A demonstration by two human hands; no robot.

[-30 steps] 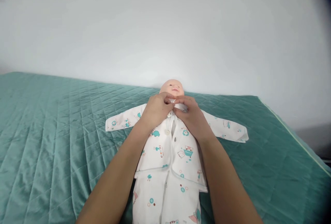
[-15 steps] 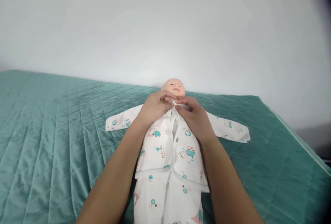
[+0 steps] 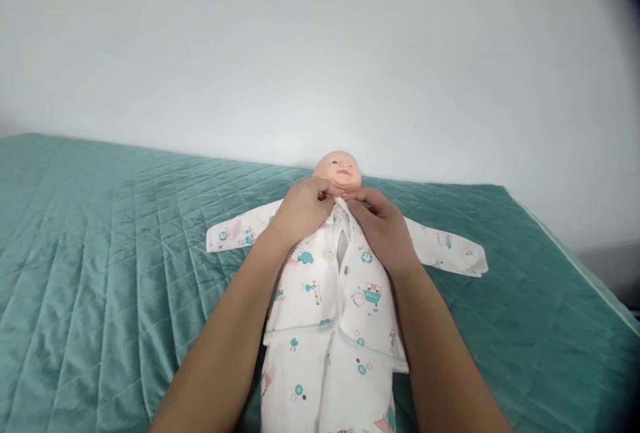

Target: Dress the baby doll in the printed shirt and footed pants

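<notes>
A baby doll (image 3: 339, 165) lies on its back, dressed in a white printed baby shirt (image 3: 367, 266) and matching pants (image 3: 305, 369). At the doll's neck, my left hand (image 3: 306, 209) pinches one side of the shirt's collar. Opposite it, my right hand (image 3: 379, 223) grips the other collar edge, the fingertips of both hands almost meeting. Below the hands the shirt front gapes, with a pale button (image 3: 328, 255) on the left edge and a small slit or fastener on the right edge. The fingers hide the top fastening.
A green quilted cover (image 3: 125, 273) spreads under the doll, its light-edged border running down the right side. Behind it rises a plain white wall (image 3: 280, 59). The doll's shirt sleeves (image 3: 447, 246) stretch out to both sides.
Both hands stay at the collar, and the fingers have shifted slightly. The shirt opening just below them looks a little wider. The whole view has moved a touch.
</notes>
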